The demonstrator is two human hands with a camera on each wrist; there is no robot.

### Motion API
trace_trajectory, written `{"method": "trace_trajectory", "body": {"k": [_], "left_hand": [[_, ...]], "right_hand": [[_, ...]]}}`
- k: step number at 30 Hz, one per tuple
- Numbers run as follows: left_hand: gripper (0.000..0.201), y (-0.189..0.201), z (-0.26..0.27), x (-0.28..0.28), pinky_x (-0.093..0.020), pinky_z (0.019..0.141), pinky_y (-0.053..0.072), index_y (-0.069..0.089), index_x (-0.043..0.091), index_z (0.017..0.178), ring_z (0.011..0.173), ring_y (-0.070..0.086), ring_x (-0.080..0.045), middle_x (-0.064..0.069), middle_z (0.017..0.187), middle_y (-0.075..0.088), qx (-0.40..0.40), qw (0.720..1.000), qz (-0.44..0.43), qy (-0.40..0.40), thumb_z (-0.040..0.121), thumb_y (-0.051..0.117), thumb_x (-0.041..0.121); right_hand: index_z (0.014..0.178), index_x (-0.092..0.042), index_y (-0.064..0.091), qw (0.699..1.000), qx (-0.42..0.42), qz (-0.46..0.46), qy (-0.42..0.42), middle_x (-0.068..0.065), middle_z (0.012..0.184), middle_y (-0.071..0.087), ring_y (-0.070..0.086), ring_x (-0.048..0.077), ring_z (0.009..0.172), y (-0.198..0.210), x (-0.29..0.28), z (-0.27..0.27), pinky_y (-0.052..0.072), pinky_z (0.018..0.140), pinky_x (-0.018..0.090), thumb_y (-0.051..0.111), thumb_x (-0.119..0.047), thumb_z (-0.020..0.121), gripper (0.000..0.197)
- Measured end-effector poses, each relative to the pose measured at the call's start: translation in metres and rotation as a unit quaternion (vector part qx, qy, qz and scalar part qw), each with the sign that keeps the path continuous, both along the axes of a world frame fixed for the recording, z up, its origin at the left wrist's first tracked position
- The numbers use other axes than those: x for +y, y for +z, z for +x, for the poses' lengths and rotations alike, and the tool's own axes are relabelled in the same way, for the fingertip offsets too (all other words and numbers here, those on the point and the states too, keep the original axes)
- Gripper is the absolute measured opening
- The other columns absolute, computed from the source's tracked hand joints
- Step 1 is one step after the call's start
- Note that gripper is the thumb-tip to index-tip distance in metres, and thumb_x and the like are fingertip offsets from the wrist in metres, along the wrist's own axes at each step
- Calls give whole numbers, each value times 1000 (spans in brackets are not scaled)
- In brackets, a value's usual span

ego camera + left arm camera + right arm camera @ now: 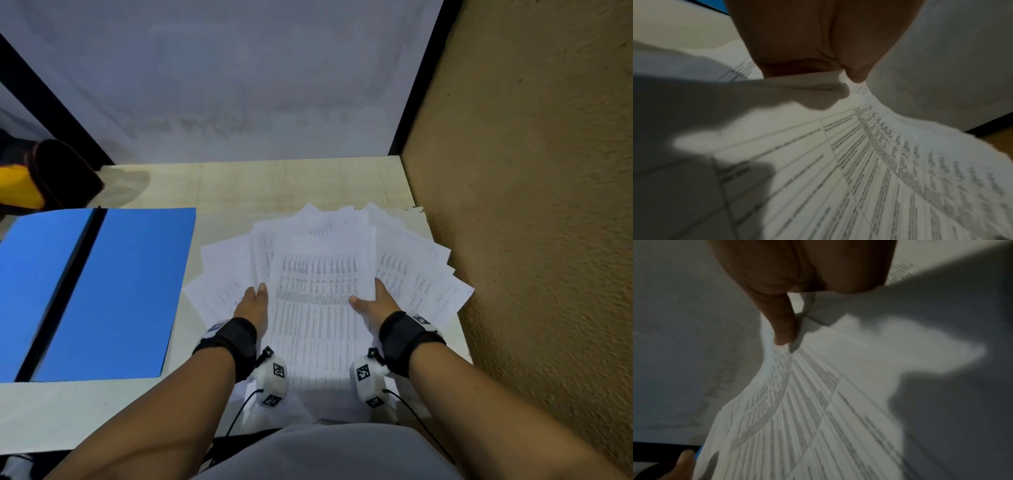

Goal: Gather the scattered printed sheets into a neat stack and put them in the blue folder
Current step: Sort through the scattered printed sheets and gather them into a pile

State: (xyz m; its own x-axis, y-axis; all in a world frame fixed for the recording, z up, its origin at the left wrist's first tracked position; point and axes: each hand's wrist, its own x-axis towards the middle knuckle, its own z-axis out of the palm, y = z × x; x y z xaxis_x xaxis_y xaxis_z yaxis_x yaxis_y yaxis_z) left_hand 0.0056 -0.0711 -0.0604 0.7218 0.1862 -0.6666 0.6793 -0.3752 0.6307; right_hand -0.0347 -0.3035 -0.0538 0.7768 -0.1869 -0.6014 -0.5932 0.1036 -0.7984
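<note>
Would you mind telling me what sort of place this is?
Probably an office desk or study cubicle: a pale wood-grain desktop boxed in by a grey partition panel, with an open blue card folder and fanned white printed sheets on it.

The scene is seen from the head camera above, faced forward and down over the desk (pixel 308 185) toward its far edge and the wall behind. Each wrist camera is set very close under its palm, pointed along the fingers just above the printed sheets (pixel 318 308). The same sheets are shared by all three views.
</note>
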Motion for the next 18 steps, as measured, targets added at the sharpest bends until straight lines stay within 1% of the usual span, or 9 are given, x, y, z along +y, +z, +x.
{"method": "trace_trajectory", "body": {"k": [3, 4, 5, 7, 9, 11, 14, 16, 18], "left_hand": [[63, 7, -8, -8, -41, 114, 20, 12, 9, 150, 144, 19, -29, -10, 158, 16, 26, 999, -18, -32, 101, 27, 44], [64, 9, -10, -9, -41, 114, 21, 11, 8, 150, 144, 19, -29, -10, 158, 16, 33, 998, -19, -42, 100, 29, 44], [65, 7, -9, -8, -40, 113, 22, 12, 8, 150, 143, 21, -29, -10, 157, 18, 34, 998, -24, -38, 100, 32, 43], [59, 5, -6, -6, -35, 107, 31, 25, 7, 146, 134, 37, -28, -12, 147, 36, -3, 1000, -17, -20, 98, 42, 36], [44, 3, -1, 4, -32, 97, 40, 44, 6, 135, 117, 51, -30, -14, 130, 52, -59, 997, 56, -10, 95, 50, 24], [43, -1, 6, 18, -35, 99, 42, 49, 6, 130, 116, 53, -32, -16, 128, 54, -87, 989, 118, -2, 90, 57, 17], [50, -7, 12, 33, -41, 101, 39, 51, 6, 129, 118, 48, -37, -18, 129, 52, -74, 973, 214, -48, 83, 63, 19], [52, -8, 16, 33, -45, 99, 41, 50, 2, 126, 116, 49, -39, -21, 128, 51, -73, 970, 222, -62, 79, 65, 19], [58, -8, 17, 27, -43, 100, 44, 46, 4, 133, 119, 49, -38, -20, 135, 45, -72, 981, 174, -51, 79, 67, 16]], "right_hand": [[148, -34, 12, 999, -9, -16, -33, -8, 141, 34, 39, 19, 129, -8, 6, 1, 33, 110, 45, 65, 13, 77, 100], [149, -34, 11, 999, 6, -30, -40, -6, 145, 31, 36, 20, 132, -8, 6, 1, 32, 111, 47, 65, 15, 76, 104], [149, -28, 18, 998, 16, -46, -42, -2, 145, 36, 39, 23, 131, -11, 5, 2, 34, 110, 47, 65, 15, 75, 97], [135, -11, 45, 994, 44, -96, -31, 9, 132, 54, 53, 29, 119, -13, -4, 1, 42, 103, 39, 63, 13, 78, 64], [119, -6, 57, 987, 64, -141, -52, 15, 122, 61, 58, 32, 109, -11, -13, -5, 45, 97, 35, 59, 12, 81, 41], [118, -2, 58, 979, 71, -167, -90, 18, 120, 61, 58, 34, 108, -4, -25, -11, 43, 92, 31, 53, 12, 84, 36], [124, 1, 55, 965, 91, -203, -142, 18, 121, 59, 55, 35, 110, 13, -43, -18, 40, 87, 28, 47, 8, 90, 35], [121, 1, 57, 957, 107, -226, -148, 18, 119, 60, 57, 35, 105, 16, -53, -21, 40, 83, 28, 47, 5, 91, 32], [111, -2, 62, 952, 112, -234, -160, 17, 112, 63, 56, 29, 88, 12, -59, -22, 41, 78, 27, 48, 3, 89, 26]]}}
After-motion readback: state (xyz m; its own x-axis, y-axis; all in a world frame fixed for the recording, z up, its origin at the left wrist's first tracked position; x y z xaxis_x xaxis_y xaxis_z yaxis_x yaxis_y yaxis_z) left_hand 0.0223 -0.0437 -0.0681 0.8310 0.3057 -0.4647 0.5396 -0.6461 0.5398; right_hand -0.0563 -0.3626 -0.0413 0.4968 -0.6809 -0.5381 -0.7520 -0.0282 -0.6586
